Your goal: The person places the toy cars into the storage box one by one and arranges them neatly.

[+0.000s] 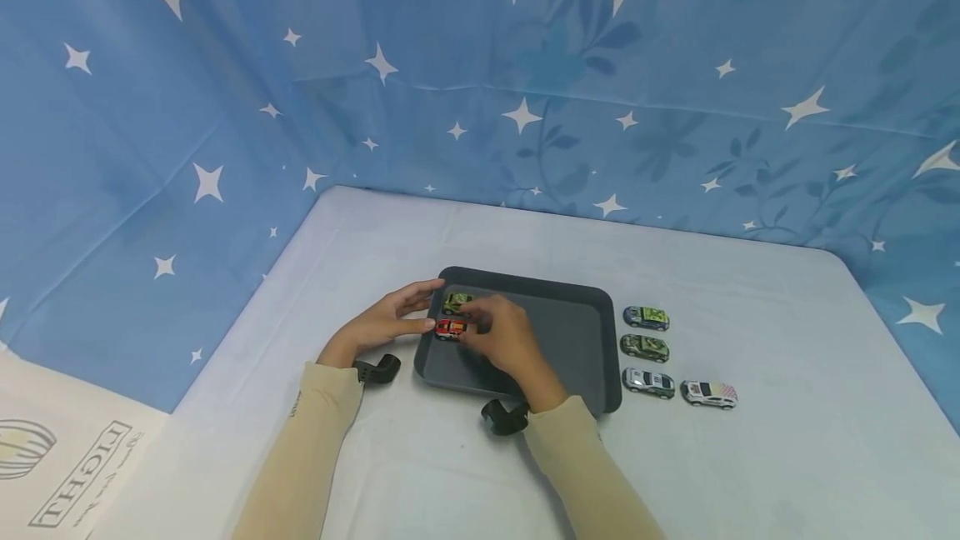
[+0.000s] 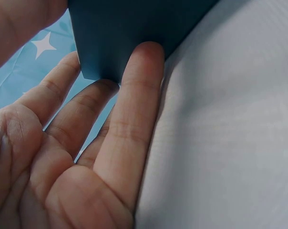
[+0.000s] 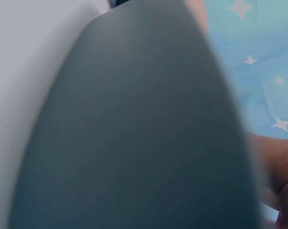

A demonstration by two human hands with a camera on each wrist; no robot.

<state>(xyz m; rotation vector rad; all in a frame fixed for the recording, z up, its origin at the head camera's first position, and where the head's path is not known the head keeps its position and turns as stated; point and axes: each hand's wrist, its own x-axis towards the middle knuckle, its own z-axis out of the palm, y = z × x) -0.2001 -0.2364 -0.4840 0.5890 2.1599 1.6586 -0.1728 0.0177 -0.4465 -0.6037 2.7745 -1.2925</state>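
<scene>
A dark grey tray point(image 1: 577, 340) lies on the white-covered table. Against its left side rests my left hand point(image 1: 386, 322), thumb at the rim and fingers stretched out. In the left wrist view the fingers point(image 2: 143, 90) touch the tray's outer wall point(image 2: 120, 38). Inside the tray, near the left wall, a red toy car point(image 1: 451, 329) sits just in front of a green toy car point(image 1: 456, 302). My right hand point(image 1: 506, 338) reaches over the tray and pinches the red car's right end between thumb and index finger. The tray wall point(image 3: 134, 119) covers most of the right wrist view.
Right of the tray stand a blue-green toy car point(image 1: 647, 317), a camouflage green toy car point(image 1: 645, 347), a silver toy car point(image 1: 648, 382) and a white toy car point(image 1: 708, 393). A blue star-patterned cloth point(image 1: 450, 90) hangs behind. Printed cloth point(image 1: 75, 457) lies at the lower left.
</scene>
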